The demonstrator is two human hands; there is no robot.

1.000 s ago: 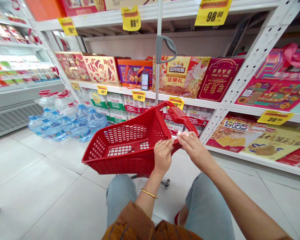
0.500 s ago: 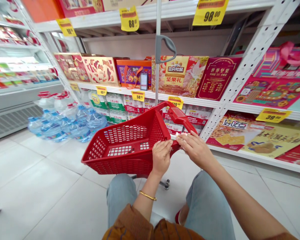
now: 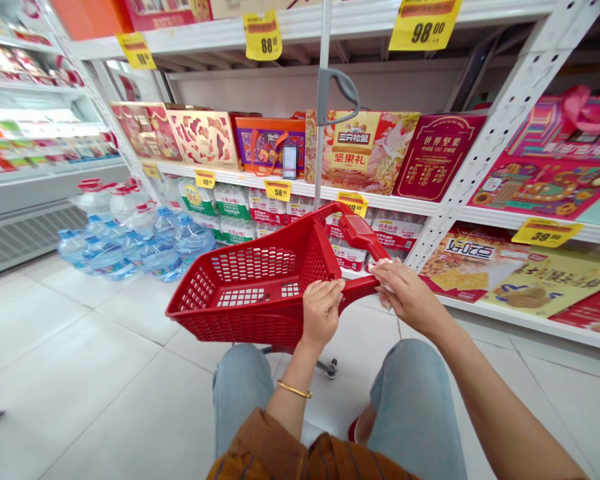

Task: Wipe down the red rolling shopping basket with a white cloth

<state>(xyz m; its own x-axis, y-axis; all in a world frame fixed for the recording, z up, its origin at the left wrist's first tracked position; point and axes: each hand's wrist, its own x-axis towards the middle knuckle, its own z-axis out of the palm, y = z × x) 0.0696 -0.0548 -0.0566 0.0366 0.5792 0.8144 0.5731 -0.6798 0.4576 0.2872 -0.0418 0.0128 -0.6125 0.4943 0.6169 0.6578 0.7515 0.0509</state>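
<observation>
A red plastic shopping basket on wheels stands in front of my knees, its long handle rising toward the shelf. My left hand grips the basket's near red rim, with a gold bangle on the wrist. My right hand sits at the junction of the rim and handle. A small white tissue or wipe shows between its fingers and the red plastic. I cannot tell exactly what the white piece is. The basket's interior holds nothing visible.
White metal shelves with gift boxes and bottled drink cases stand ahead and right, with yellow price tags. Large water bottles sit on the tiled floor at left, beside a refrigerated case. A grey pole with a handle rises behind the basket.
My right hand has slid rightward along the rim toward the handle with the white piece. The basket has shifted slightly right. My left hand stays on the rim.
</observation>
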